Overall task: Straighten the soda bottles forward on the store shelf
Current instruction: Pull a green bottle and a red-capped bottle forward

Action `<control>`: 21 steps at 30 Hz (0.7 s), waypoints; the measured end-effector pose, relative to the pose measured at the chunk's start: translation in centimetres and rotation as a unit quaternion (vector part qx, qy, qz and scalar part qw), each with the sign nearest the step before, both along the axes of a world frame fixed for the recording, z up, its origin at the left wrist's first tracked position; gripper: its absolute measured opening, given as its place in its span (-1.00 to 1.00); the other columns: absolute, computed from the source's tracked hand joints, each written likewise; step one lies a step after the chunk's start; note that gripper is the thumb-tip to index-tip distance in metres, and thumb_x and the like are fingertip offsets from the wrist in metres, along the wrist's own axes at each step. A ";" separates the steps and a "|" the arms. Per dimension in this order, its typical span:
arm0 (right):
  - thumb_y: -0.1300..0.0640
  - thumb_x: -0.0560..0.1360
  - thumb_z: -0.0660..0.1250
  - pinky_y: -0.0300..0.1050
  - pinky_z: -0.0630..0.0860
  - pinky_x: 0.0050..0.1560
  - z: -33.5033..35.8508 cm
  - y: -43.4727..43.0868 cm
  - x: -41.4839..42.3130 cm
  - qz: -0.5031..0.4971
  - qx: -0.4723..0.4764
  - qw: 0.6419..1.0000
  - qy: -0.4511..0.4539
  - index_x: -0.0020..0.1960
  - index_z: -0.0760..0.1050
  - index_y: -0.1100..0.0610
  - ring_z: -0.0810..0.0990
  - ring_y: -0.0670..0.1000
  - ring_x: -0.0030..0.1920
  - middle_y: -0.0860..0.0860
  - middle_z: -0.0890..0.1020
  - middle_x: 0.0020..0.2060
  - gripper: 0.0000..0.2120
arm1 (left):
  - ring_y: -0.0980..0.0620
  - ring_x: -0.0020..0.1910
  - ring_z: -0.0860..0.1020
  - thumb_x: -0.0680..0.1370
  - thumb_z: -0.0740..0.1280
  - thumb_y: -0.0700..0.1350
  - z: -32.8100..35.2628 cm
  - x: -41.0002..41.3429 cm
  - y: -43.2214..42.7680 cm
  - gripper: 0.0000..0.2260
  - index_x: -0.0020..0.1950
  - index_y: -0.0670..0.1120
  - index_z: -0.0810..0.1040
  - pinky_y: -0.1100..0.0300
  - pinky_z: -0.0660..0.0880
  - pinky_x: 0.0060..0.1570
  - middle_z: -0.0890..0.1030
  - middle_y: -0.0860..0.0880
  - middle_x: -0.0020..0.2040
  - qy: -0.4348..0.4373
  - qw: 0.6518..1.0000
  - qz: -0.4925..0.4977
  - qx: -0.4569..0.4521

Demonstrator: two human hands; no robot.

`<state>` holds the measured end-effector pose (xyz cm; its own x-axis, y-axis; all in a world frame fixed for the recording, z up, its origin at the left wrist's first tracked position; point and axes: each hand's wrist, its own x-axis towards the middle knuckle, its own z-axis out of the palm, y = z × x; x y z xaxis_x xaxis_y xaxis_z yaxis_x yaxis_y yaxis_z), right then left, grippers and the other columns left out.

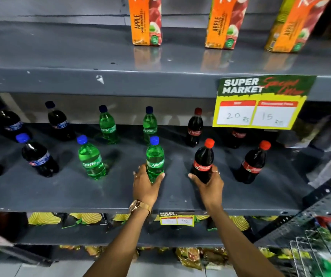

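At centre frame the left hand point(146, 183) wraps its fingers round a Sprite bottle point(155, 159) and the right hand point(208, 181) round a Coca-Cola bottle point(203, 160), apparently mid-pull; next, the bottles behind need drawing forward.

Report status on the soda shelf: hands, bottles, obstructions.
Left hand gripping front Sprite bottle. Right hand gripping front Coca-Cola bottle. Both upright, short of shelf edge. Path forward clear.

Bare shelf point(60, 196) runs along the front edge ahead of the bottles. Wide gaps separate the front-row bottles; the price sign point(260, 102) overhangs the right rear corner, seemingly blocking reach there
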<state>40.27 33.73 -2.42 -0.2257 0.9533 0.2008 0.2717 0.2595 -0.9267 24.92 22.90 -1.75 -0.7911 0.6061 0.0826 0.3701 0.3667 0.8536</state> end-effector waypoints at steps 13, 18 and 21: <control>0.03 0.29 0.57 -0.21 0.43 0.03 -0.9 0.5 -0.4 0.012 0.026 1.000 -0.010 0.23 0.47 0.11 0.54 -0.08 -0.01 -0.02 0.61 -0.04 -0.43 | -0.20 0.08 0.56 0.35 0.41 0.20 0.0 0.1 -0.9 -0.52 0.12 -0.04 0.40 -0.01 0.55 -0.12 0.62 -0.11 0.04 0.030 0.999 0.032 -0.007; 0.05 0.31 0.56 -0.20 0.42 0.02 -1.0 0.6 -0.3 -0.005 0.034 0.999 -0.029 0.19 0.50 0.15 0.56 -0.04 -0.01 0.12 0.67 0.03 -0.49 | -0.25 0.06 0.56 0.38 0.41 0.17 -0.3 -0.1 -0.5 -0.52 0.10 -0.10 0.36 -0.03 0.51 -0.13 0.61 -0.16 0.05 0.033 0.999 0.033 -0.016; 0.03 0.30 0.56 -0.18 0.43 0.03 -1.2 0.7 -0.3 -0.001 0.027 0.999 -0.034 0.19 0.50 0.17 0.56 -0.04 -0.01 0.13 0.66 0.04 -0.48 | -0.27 0.08 0.54 0.43 0.40 0.05 -0.5 -0.6 -0.5 -0.58 0.10 -0.16 0.34 -0.08 0.52 -0.05 0.60 -0.21 0.06 0.035 0.999 0.009 -0.018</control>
